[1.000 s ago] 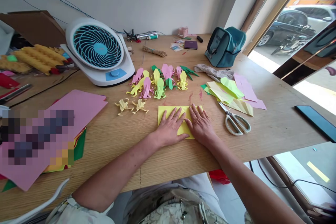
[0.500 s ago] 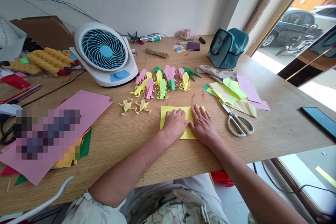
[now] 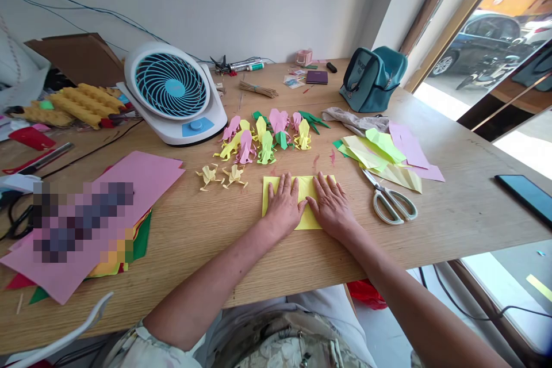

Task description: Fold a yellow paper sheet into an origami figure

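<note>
Resting left hand [image 3: 283,206]: palm down, fingers spread, over yellow paper [image 3: 307,219].
Right hand [image 3: 333,204]: likewise flat, fingers spread; thumb beside left thumb.
Yellow paper: beneath both hands, on table [image 3: 194,230].
Scissors [image 3: 394,204]: right of right hand, near.
Folded paper figures [image 3: 266,148]: beyond left hand, clustered.

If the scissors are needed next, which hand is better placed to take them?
The right hand, I would judge. It lies flat on the yellow paper, on the side nearer the scissors. The left hand is farther away and would probably have to cross the right one.
</note>
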`<act>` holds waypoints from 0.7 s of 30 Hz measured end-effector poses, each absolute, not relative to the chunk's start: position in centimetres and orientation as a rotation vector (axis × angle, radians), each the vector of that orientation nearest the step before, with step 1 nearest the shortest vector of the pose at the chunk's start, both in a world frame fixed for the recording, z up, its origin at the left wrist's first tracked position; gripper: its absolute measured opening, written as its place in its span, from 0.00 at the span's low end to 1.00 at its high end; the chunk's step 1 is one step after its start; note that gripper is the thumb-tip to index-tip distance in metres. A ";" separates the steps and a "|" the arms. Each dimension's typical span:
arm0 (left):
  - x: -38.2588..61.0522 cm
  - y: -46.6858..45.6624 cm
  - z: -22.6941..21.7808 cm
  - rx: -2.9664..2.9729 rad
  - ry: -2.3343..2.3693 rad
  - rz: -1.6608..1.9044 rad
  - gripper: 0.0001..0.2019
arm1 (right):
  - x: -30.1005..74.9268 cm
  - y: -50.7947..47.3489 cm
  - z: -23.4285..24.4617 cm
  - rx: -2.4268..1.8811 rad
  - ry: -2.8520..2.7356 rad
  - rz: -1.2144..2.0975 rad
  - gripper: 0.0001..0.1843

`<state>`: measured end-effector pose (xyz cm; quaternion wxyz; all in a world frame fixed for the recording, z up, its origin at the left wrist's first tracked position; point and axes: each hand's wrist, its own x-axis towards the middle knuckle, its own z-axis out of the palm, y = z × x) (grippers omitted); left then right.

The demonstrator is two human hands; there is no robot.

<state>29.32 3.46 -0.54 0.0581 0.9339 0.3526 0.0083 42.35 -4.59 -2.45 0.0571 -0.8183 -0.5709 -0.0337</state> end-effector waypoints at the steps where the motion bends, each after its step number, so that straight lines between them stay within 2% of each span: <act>1: 29.4 3.4 -0.5 2.824 1.086 0.017 0.33 | 42.4 -4.6 -2.4 -2.485 -1.733 -0.094 0.33; 21: 28.8 2.8 -0.8 2.840 1.161 0.061 0.34 | 42.5 -4.6 -2.3 -2.455 -1.750 -0.047 0.35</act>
